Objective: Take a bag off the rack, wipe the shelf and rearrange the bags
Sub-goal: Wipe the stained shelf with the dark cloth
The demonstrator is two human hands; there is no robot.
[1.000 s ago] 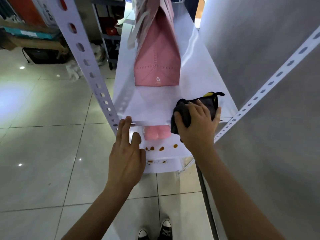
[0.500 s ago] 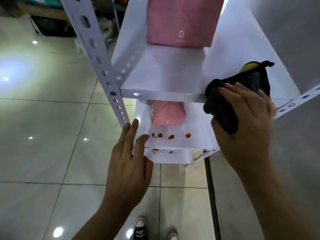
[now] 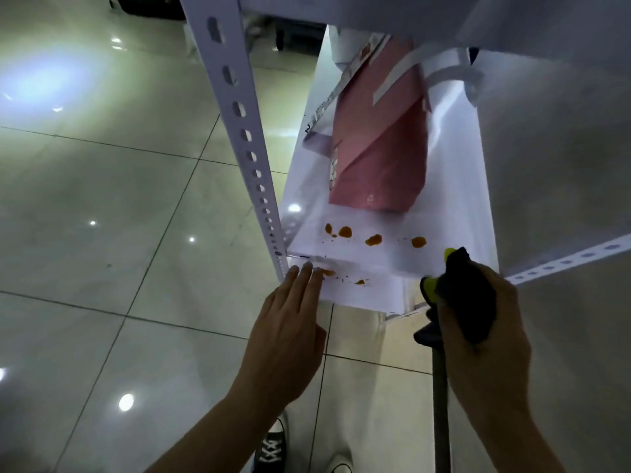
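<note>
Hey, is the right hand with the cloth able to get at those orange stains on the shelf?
Probably yes. The right hand holds the cloth at the shelf's front edge, nothing between it and the orange stains; the pink bag stands behind them.

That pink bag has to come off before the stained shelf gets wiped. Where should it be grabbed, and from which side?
Probably by the white strap handles at the far, upper end of the pink bag. It leans with its folded base toward the shelf's front edge, so the free left hand would reach in from the open front, above the orange stains.
</note>
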